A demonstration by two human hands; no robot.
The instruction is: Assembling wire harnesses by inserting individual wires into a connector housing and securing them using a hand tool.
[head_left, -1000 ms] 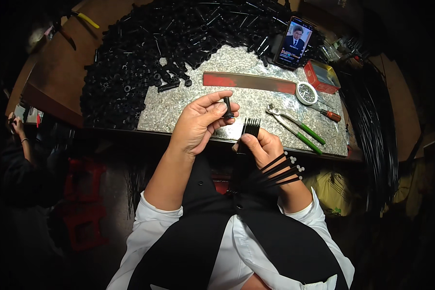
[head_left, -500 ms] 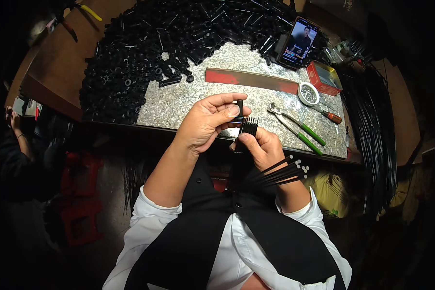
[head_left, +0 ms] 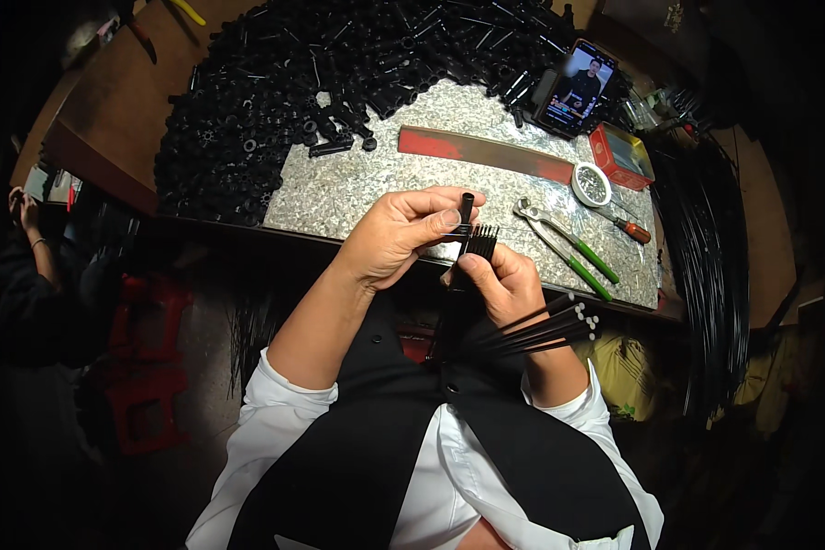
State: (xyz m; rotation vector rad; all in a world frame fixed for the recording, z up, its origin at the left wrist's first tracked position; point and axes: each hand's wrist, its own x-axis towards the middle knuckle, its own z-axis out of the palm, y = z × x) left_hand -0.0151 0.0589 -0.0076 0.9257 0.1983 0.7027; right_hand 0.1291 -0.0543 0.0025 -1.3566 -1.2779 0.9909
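My left hand (head_left: 390, 238) pinches a small black tube-shaped piece (head_left: 467, 203) between thumb and fingers, its top end standing up past the thumb. My right hand (head_left: 506, 282) is closed around a bundle of thin black rods (head_left: 527, 337). The rods' pale round tips fan out over the right forearm, while their narrow ends stick up beside the thumb, right against the black piece. Both hands meet in front of the table's near edge. Fingers hide just where the rods and the piece touch.
A heap of black plastic parts (head_left: 238, 119) covers the table's far left. Around the speckled top lie a red-brown strip (head_left: 486, 153), green-handled pincers (head_left: 568, 243), a screwdriver (head_left: 632, 229), a white dish (head_left: 591, 184), a red box (head_left: 621, 156) and a phone (head_left: 577, 87). Long black rods (head_left: 715, 275) hang right.
Both hands stay together, the black tube piece now tilted slightly differently by the left fingers. The whole view has shifted a little, with the table things slightly further right.
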